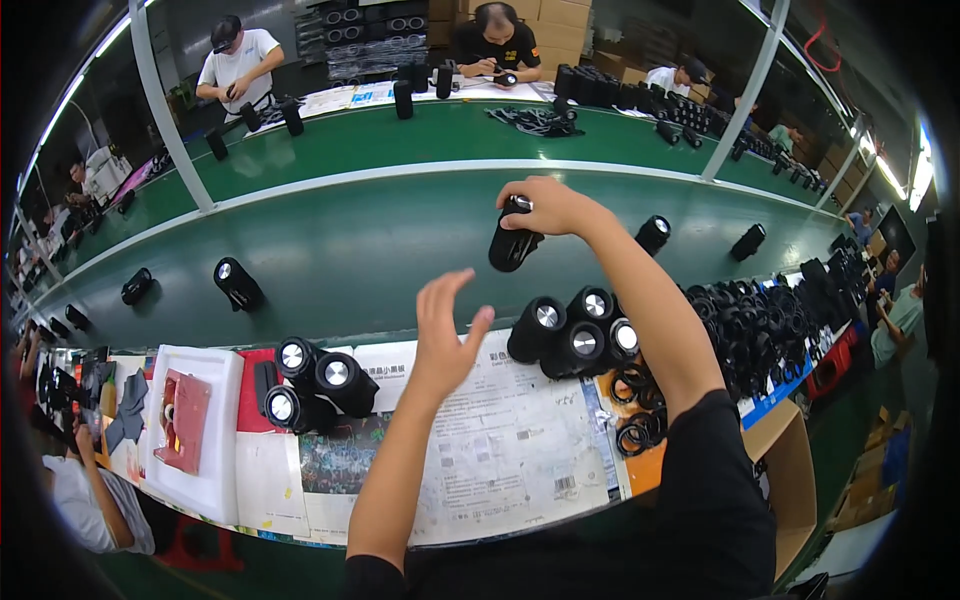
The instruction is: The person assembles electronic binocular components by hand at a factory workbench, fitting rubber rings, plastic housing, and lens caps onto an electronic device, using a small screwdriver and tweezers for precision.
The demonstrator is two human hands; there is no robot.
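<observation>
My right hand [548, 206] is closed round the top of a black cylindrical speaker [512, 240], holding it over the green conveyor belt [380, 240]. My left hand [446, 335] hangs in the air above the paper-covered bench [500, 450], fingers spread and nothing in them. Below the held piece, at the bench's far edge, stands a cluster of black speakers [583, 345] with silver round ends. Left of my left hand is another small group of such speakers [337, 373].
More speakers [237, 284] lie spaced along the belt. Black rings [640, 432] and a heap of black parts [750, 330] cover the bench's right. A white foam tray [225, 440] holds a red tape dispenser [184, 420]. Metal posts [170, 110] rise beyond; co-workers sit across.
</observation>
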